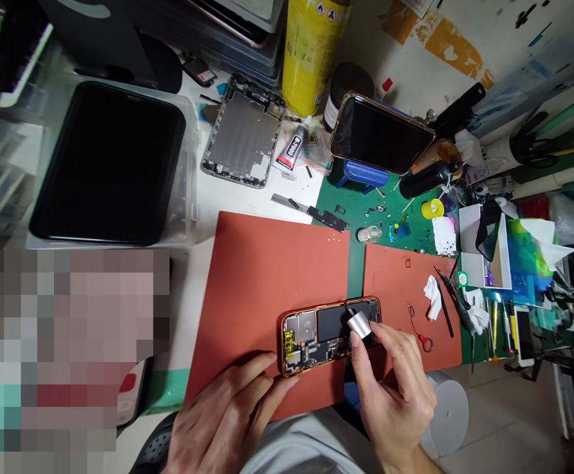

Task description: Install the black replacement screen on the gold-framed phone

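Observation:
An opened phone (334, 326) with an orange frame lies across the lower edge of a red-brown mat (262, 276), its circuit board and black battery bare. My left hand (230, 408) holds the phone's near left corner, thumb along the lower edge and a finger at the left end. Between the thumb and fingers of my right hand (395, 388) is a small silver cylinder with a thin dark tip (360, 324). It sits tilted over the right part of the battery; whether the tip touches, I cannot tell.
A smaller red mat (390, 283) holds tweezers (452, 289), a white tissue and a red-handled wire piece. Beyond are a glass bottle (369, 234), a B-7000 glue tube (293, 148), a tablet shell (242, 131), a propped phone (380, 135) and a yellow can (314, 59). A tablet (109, 164) lies left.

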Tool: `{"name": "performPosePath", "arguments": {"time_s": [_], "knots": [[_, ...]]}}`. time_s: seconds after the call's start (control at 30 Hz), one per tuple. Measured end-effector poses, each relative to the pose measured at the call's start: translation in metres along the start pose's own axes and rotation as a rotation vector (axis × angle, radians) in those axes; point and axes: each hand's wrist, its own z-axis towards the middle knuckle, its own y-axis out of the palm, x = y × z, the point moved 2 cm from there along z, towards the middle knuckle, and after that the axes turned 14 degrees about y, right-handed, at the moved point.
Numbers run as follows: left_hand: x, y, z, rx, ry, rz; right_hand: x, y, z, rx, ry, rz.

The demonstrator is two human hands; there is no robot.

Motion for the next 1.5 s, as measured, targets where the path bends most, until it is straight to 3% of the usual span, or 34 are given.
{"name": "performPosePath", "arguments": {"time_s": [0.47, 1.07, 1.5], "knots": [[-0.002, -0.002, 0.0, 0.03, -0.051, -0.027, 0.002, -0.002, 0.001, 0.041, 0.006, -0.011], [0.001, 0.007, -0.029, 0.021, -0.117, -0.011, 0.004, -0.005, 0.006, 0.068, -0.004, -0.023], [-0.003, 0.005, -0.035, -0.061, -0.069, -0.019, -0.002, -0.001, -0.001, 0.014, 0.024, 0.037]]}}
